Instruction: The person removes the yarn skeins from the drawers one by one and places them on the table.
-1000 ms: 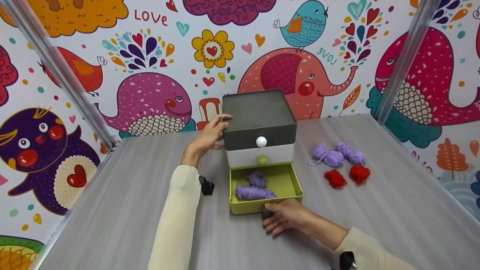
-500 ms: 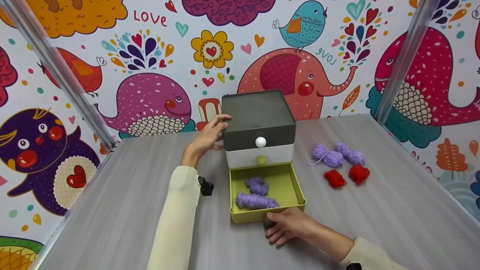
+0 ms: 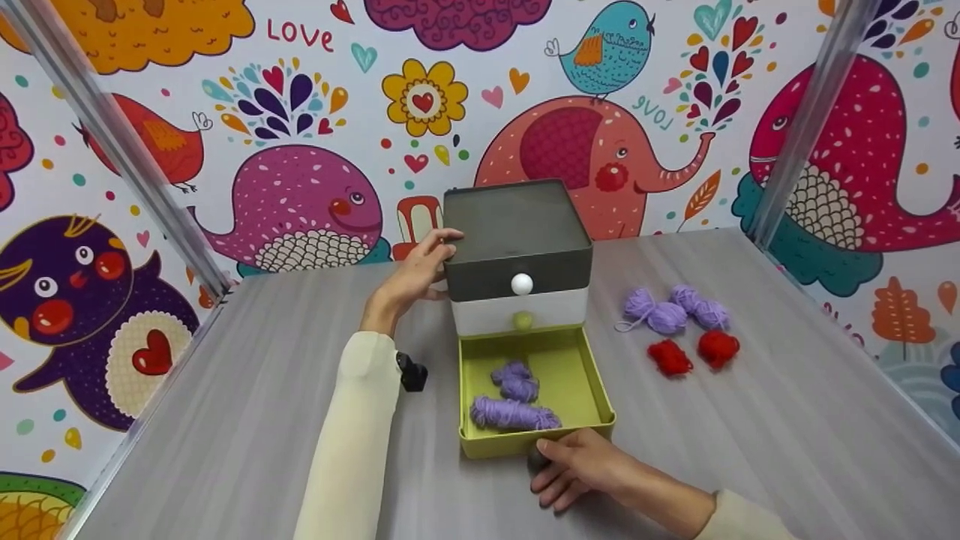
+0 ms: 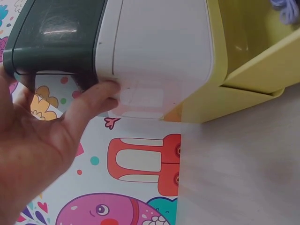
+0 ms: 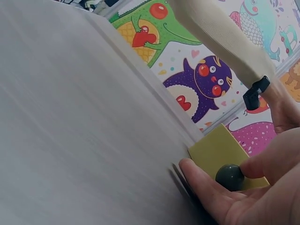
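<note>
A small three-tier drawer unit (image 3: pixel 517 221), dark grey-green on top, white in the middle and yellow-green below, stands on the table. My left hand (image 3: pixel 415 274) holds its left side, fingers over the top edge; in the left wrist view the thumb (image 4: pixel 101 91) touches the white tier. The bottom drawer (image 3: pixel 577 382) is pulled out. Inside it lie two purple yarn bundles: a long one (image 3: pixel 514 414) near the front and a twisted one (image 3: pixel 516 381) behind. My right hand (image 3: pixel 581 469) pinches the drawer's dark round knob (image 5: pixel 229 177) between thumb and fingers.
Right of the unit, two purple yarn bundles (image 3: pixel 655 310) and two red yarn balls (image 3: pixel 718 349) lie on the grey table (image 3: pixel 757 435). White (image 3: pixel 522 284) and green (image 3: pixel 523 320) knobs mark the upper drawers. A patterned wall (image 3: pixel 300 202) stands close behind.
The bottom drawer has slid further out toward me, with my right hand on its knob and the yarn inside moving along. My left hand has kept its place on the unit.
</note>
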### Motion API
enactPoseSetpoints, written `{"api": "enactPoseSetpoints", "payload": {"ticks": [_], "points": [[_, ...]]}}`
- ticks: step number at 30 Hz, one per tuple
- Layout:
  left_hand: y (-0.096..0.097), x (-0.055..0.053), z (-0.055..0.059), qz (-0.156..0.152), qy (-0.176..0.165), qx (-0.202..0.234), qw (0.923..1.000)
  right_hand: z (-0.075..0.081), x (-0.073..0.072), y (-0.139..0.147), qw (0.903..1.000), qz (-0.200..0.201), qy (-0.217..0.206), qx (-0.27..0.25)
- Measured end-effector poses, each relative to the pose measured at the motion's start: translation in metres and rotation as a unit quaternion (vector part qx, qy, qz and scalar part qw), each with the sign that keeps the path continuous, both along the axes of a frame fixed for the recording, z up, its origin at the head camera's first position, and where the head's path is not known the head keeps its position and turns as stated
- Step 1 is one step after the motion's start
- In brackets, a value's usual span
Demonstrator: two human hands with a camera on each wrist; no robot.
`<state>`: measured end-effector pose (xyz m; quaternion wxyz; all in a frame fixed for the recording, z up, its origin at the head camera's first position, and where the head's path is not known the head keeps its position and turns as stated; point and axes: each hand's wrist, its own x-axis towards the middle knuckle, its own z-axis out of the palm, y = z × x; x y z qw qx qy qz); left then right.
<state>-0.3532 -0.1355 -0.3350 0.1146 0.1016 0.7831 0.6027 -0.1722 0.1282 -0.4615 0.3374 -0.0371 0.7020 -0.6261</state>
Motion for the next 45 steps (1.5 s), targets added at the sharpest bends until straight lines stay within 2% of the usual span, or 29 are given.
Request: {"api": "enactPoseSetpoints", "payload": {"ticks": [11,16,19,22,25,27,31,34,37,40,45], "points": [[-0.001,0.000,-0.002,0.004,0.001,-0.006,1.0000,0.002,-0.001,0.004,0.9999,0.014,-0.003,-0.002],[0.000,0.000,0.000,0.000,0.005,-0.009,0.9999,0.011,-0.005,0.011,0.9986,0.050,0.014,0.013],[0.000,0.001,-0.001,-0.001,0.002,-0.007,1.0000,0.022,-0.007,0.017,0.9948,0.077,0.043,0.050],[0.000,0.001,-0.001,-0.003,-0.001,-0.005,1.0000,0.036,-0.010,0.022,0.9825,0.101,0.112,0.110],[0.000,0.000,-0.001,-0.005,-0.001,-0.004,1.0000,0.050,-0.014,0.024,0.9596,0.107,0.197,0.170],[0.000,0.000,0.000,-0.005,-0.002,-0.004,1.0000,0.058,-0.017,0.023,0.9455,0.096,0.241,0.197],[-0.001,0.000,0.000,-0.004,-0.001,-0.003,1.0000,0.065,-0.023,0.016,0.9248,0.065,0.309,0.213],[0.000,0.000,0.001,-0.002,-0.003,0.002,1.0000,0.062,-0.026,0.009,0.9099,0.040,0.352,0.216],[0.001,0.000,0.001,-0.001,-0.007,0.010,0.9999,0.054,-0.028,0.001,0.9054,0.015,0.362,0.221],[0.001,0.000,0.001,0.000,-0.005,0.007,1.0000,0.047,-0.030,-0.007,0.9055,-0.007,0.358,0.229],[0.000,0.000,0.001,0.000,-0.003,0.004,1.0000,0.038,-0.034,-0.018,0.9005,-0.012,0.355,0.251]]}}
